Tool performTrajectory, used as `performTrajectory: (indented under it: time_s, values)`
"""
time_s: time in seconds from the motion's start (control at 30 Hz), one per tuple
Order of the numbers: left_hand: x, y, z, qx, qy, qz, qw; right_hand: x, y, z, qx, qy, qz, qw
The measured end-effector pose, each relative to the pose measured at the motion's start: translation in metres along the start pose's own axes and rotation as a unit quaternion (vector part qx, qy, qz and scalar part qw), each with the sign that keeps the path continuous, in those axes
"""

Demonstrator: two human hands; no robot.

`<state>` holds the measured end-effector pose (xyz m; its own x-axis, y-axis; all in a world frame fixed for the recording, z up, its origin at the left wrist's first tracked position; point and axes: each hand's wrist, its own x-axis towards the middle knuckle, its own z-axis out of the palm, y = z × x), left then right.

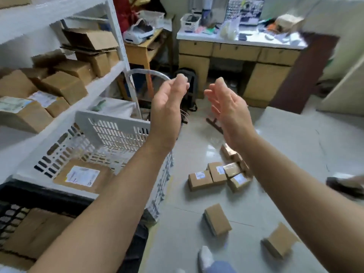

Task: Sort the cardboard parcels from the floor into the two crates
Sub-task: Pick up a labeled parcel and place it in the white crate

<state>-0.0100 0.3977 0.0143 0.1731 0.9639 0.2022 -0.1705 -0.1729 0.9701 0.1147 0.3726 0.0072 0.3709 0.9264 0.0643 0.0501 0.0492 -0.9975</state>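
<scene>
Fingers (pixel 214 98) slack; parcel labels (pixel 82 176) (illegible).

Bare forearms (pixel 118 194), white sock (pixel 204 257), perhaps blue trousers (pixel 222 267)

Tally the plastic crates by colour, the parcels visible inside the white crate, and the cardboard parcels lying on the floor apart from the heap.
White slotted plastic crate: 1
Black slotted plastic crate: 1
Labelled brown cardboard parcel in the white crate: 1
Plain brown cardboard parcels apart from the heap: 2
Total: 5
</scene>
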Motion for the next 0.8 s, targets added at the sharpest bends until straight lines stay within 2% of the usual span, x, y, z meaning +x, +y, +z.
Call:
performTrajectory:
  time_s: [0.1, 0.3, 0.6, 0.8]
  values:
    - [-0.018, -0.001, 0.04, -0.007, -0.06, -0.002, 0.998, -0.022, -0.004, -0.052, -0.011, 0.068, -0.003, 0.998]
    - [-0.054, -0.008, 0.112, -0.009, -0.138, -0.017, 0.99, -0.067, 0.002, -0.14, -0.025, 0.132, 0.006, 0.991]
    - [-0.117, -0.042, 0.26, -0.024, -0.209, -0.074, 0.975, -0.121, 0.029, -0.298, -0.019, 0.219, 0.066, 0.973]
    - [-0.164, -0.078, 0.359, -0.031, -0.222, -0.14, 0.964, -0.147, 0.063, -0.401, -0.041, 0.24, 0.116, 0.963]
